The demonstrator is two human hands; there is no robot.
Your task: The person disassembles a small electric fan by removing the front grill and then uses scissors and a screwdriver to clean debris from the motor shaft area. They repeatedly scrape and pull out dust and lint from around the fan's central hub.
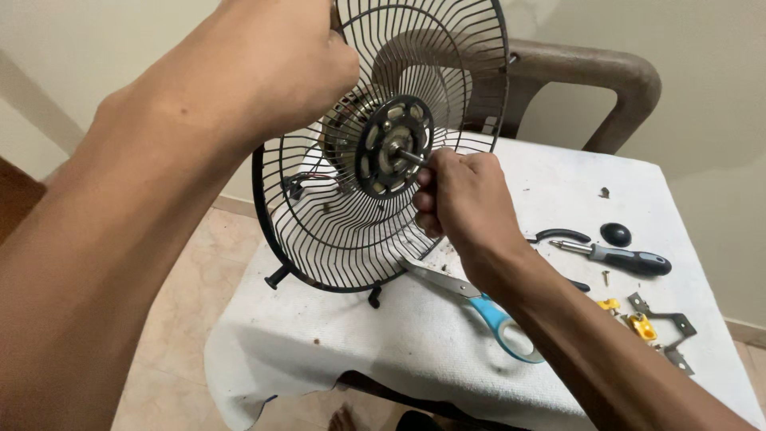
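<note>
Left hand (263,72) up close is clamped on the rear fan guard's (335,231) rim. Right hand (463,199) pinches the motor shaft (411,156). Blade's already off; guard's still bolted on, screwdriver (618,257) lying unused.

One fan grille (335,231), one scissors (479,303), one screwdriver (622,257), two hands.

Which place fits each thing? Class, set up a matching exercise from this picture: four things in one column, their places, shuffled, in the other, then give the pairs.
Things:
1. left hand
2. right hand
3. scissors
4. screwdriver

Places:
A. lying on the white cloth, partly under the right forearm
B. gripping the top of the fan guard
C. at the shaft in the guard's centre
D. on the cloth to the right, beside a round black cap

Pairs: 1-B, 2-C, 3-A, 4-D
</note>
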